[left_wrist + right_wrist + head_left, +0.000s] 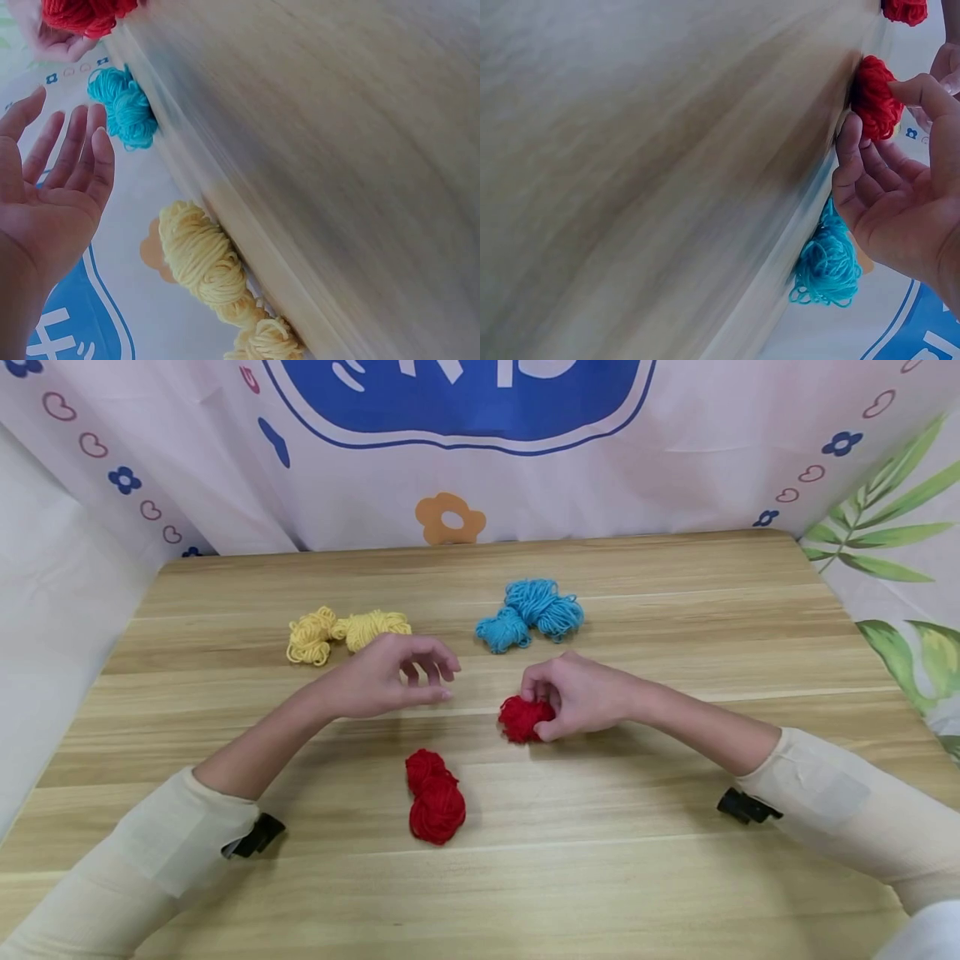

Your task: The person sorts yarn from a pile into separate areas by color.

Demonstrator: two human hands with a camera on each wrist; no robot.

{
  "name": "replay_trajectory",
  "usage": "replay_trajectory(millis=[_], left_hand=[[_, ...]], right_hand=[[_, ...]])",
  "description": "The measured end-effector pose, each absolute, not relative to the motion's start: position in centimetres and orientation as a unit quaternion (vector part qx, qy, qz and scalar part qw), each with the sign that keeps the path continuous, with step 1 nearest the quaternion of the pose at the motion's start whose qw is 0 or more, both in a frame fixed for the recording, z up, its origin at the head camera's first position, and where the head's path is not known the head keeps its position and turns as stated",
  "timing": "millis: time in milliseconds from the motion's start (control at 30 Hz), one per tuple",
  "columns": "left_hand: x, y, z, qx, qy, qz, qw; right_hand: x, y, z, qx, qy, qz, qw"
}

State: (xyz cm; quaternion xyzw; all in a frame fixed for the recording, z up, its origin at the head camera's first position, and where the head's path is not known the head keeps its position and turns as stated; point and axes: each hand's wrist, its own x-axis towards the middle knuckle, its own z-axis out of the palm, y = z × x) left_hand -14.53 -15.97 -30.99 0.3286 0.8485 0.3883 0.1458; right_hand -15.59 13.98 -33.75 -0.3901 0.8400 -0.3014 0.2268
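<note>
My right hand (pixel 588 695) pinches a small red yarn bundle (pixel 521 719) between thumb and fingers, right of the table's middle. The right wrist view shows the same red bundle (pixel 875 99) between thumb and fingertips, low against the tabletop. Over the table, my left hand (pixel 390 675) hovers with relaxed, slightly bent fingers and nothing in them. Two touching red yarn balls (pixel 437 802), one small and one larger, lie nearer to me. Behind the left hand are yellow yarn bundles (pixel 311 637), partly covered by it. Blue yarn bundles (pixel 534 612) lie beyond the right hand.
The wooden table (pixel 600 877) ends at a white printed cloth (pixel 360 493) hanging along its back edge. A leaf-patterned cloth (pixel 892 518) hangs at the right. Each forearm wears a pale sleeve with a black clip-like piece (pixel 258 835).
</note>
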Motion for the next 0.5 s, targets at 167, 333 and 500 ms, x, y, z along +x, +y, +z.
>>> replay_trajectory(millis=[167,333,500], left_hand=[[-14.39,-15.94,-30.97,0.331,0.843,0.394,0.156],[-14.35,-15.93,-30.99,0.337,0.839,0.396,0.159],[-14.31,-15.90,-31.01,0.350,0.829,0.396,0.180]], right_hand=[[-15.56,14.12,-33.62,-0.380,0.846,-0.299,0.223],[-15.65,14.42,-33.36,-0.365,0.855,-0.300,0.213],[-15.73,14.74,-33.22,-0.343,0.864,-0.302,0.210]])
